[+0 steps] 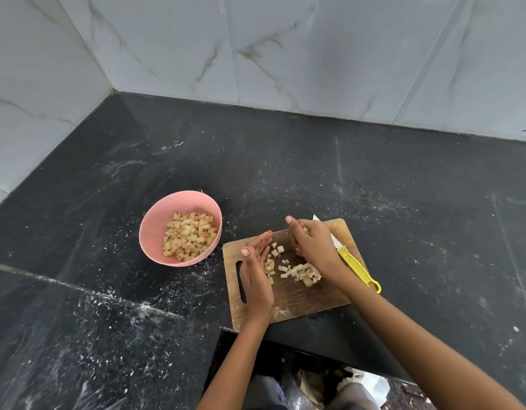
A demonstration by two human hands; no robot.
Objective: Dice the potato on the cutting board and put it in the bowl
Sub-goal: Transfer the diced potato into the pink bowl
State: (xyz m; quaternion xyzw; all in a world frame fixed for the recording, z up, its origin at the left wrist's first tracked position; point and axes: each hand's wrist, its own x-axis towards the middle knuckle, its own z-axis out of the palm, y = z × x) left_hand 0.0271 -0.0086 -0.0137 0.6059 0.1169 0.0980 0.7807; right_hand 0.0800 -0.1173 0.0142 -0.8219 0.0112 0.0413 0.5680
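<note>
Gathering diced potato (300, 272) on the cutting board (291, 300), for carrying over to the pink bowl (155, 229) just beside the board's left edge. Bowl already holding a good heap of dice (189, 239); remaining pieces lying loose mid-board, between the hands.

Left hand (257, 270) standing on edge near the board's handle slot, fingers straight, palm facing right, acting as a wall against the pieces. Right hand (310, 242) curling over the far side of the pile, fingers bent and apparently closing on a few dice. Knife (352, 263) lying at the board's right edge, yellow handle overhanging onto the bench (404, 232), blade partly under the right wrist.

Doing it well, by judgement: sweeping right hand toward left, keeping both low on the wood, scooping from beneath, taking modest loads, crossing the short gap to the bowl with hands cupped so nothing drops on the dusty bench. Minding the blade close by the right wrist.

Hard to make out: how many pieces sitting inside the right hand; dice hidden behind the left palm; knife edge direction; any uncut potato not visible.
</note>
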